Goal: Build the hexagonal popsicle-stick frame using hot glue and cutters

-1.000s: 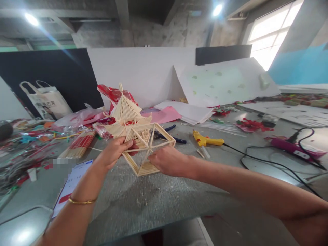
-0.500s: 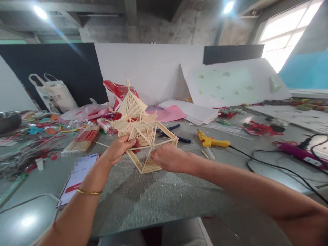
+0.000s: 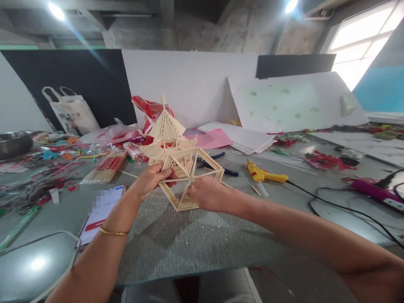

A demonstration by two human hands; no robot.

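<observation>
A hexagonal frame of pale wooden sticks, with spokes meeting at its middle, is held up tilted over the table. My left hand is closed on its left corner, thumb on top. My right hand is closed at the frame's centre and lower right side; its fingertips are partly hidden, and whether they pinch a spoke or a small piece does not show. Just behind stands a pavilion model of wooden sticks with a pointed roof, its lower part covered by the frame.
A yellow glue gun lies to the right, its black cord trailing. Dark-handled pliers lie behind the frame. At left are a phone, bundled sticks and plastic scraps. White boards lean at the back; a purple power strip sits far right.
The whole view has shifted slightly, so things appear a little further right. Both hands keep their places on the hexagonal frame, which looks almost unchanged.
</observation>
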